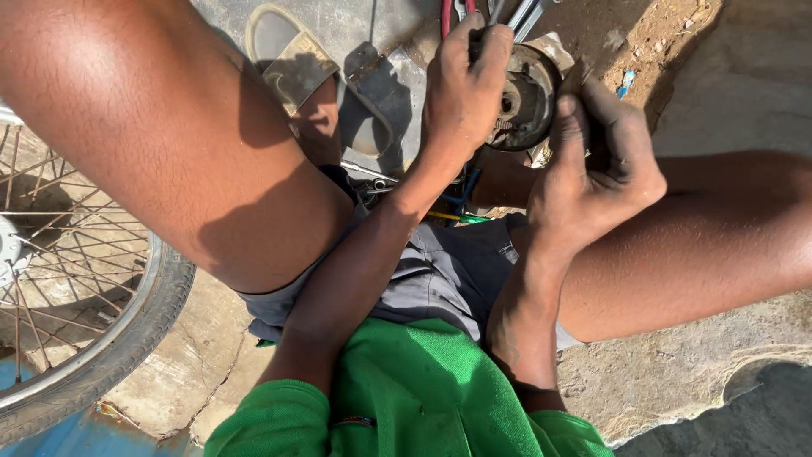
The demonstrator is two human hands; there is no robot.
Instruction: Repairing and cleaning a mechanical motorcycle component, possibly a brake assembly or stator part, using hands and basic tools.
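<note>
I look down between my bare knees at a round, greasy metal brake plate [526, 100] on the ground. My left hand [463, 89] grips its left rim, fingers curled over the top edge. My right hand [596, 165] closes on the plate's right edge, with the fingers folded and dark with grease. Red-handled pliers [446, 15] and bright metal tools [524, 13] lie just beyond the plate, partly cut off by the frame's top.
A spoked wheel with a black tyre [127, 330] lies at the left. My sandalled foot [296, 63] rests on concrete at the top. Several small tools [452, 203] lie under my wrists. Bare dirt [651, 42] spreads at the top right.
</note>
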